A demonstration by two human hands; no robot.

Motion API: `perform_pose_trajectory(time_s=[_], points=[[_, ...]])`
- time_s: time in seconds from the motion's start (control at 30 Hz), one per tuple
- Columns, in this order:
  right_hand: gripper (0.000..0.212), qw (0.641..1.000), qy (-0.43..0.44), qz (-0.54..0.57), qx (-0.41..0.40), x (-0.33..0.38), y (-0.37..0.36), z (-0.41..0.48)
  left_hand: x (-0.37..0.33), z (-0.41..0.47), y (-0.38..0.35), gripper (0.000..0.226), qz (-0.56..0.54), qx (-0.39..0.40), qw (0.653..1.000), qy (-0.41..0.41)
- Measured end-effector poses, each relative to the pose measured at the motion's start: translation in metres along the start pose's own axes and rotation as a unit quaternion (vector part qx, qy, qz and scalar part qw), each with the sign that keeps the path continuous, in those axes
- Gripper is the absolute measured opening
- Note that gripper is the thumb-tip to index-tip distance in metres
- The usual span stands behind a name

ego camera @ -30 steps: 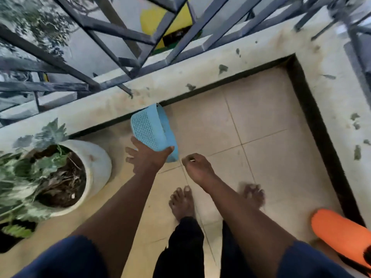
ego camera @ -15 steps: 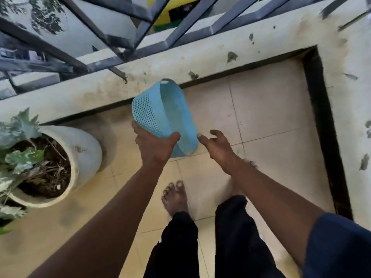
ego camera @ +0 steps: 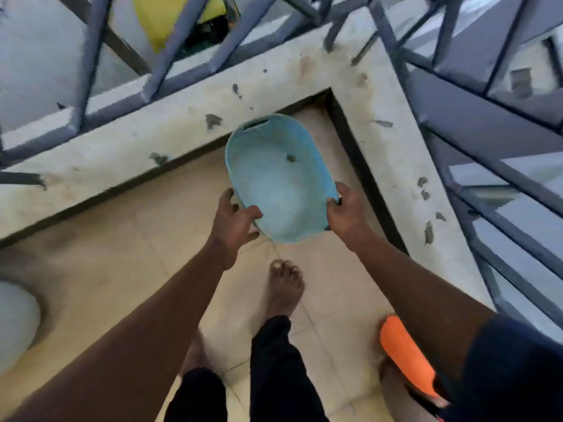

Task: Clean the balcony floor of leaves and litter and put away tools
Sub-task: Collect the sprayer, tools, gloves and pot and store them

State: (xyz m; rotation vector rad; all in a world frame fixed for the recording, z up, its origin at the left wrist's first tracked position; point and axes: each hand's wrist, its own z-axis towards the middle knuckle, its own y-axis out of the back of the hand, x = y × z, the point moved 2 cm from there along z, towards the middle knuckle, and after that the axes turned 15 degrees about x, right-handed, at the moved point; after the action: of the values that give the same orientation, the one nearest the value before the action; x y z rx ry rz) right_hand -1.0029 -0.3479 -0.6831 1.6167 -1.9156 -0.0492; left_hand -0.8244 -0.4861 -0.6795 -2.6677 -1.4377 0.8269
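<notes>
Noted change from half a second earlier: blue basket swung from on-edge to mouth-up and carried rightward toward the balcony corner; right hand, then clear of it, now on its rim. Logged at far left the curved side of a white pot, cut by the frame edge, standing on the tiled floor. Saw stained concrete ledge running along the far side of the floor and turning at the corner, with dark metal railing on top. Found left hand grasping the basket's near-left rim, thumb laid over the edge, other fingers beneath and partly hidden. Held in the air above the floor, just before the corner of the ledge, handle slot at the far end. Spotted one small dark scrap inside, toward the far end. Found right hand wrapped round the near-right rim, fingers curled over the edge. Saw one bare foot on the tiles below the basket, dark trousers above it. Logged orange slipper on the floor at lower right, partly behind the right forearm.
</notes>
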Motion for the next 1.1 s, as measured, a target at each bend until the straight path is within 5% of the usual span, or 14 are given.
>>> perform_pose_trajectory(time_s=[0.23,0.53,0.77,0.93,1.1], points=[[0.045,0.999,-0.014,-0.049,-0.012,-0.035,0.063,0.037,-0.004,0.068,-0.065,0.039,0.0,0.006,0.997,0.071],[0.054,0.951,-0.08,0.294,0.04,-0.044,0.061,0.067,-0.02,0.089,-0.107,0.044,-0.058,0.051,0.994,0.079],[0.053,0.988,0.008,0.141,-0.069,-0.022,0.065,0.009,-0.04,0.036,-0.098,0.05,0.125,-0.017,0.992,-0.007],[0.055,0.988,0.131,0.034,-0.072,0.01,0.06,-0.066,-0.076,-0.065,-0.072,0.066,0.386,-0.039,0.9,-0.2],[0.044,0.955,0.28,-0.047,-0.086,0.08,0.065,-0.205,-0.13,-0.224,-0.045,0.063,0.515,-0.052,0.796,-0.315]])
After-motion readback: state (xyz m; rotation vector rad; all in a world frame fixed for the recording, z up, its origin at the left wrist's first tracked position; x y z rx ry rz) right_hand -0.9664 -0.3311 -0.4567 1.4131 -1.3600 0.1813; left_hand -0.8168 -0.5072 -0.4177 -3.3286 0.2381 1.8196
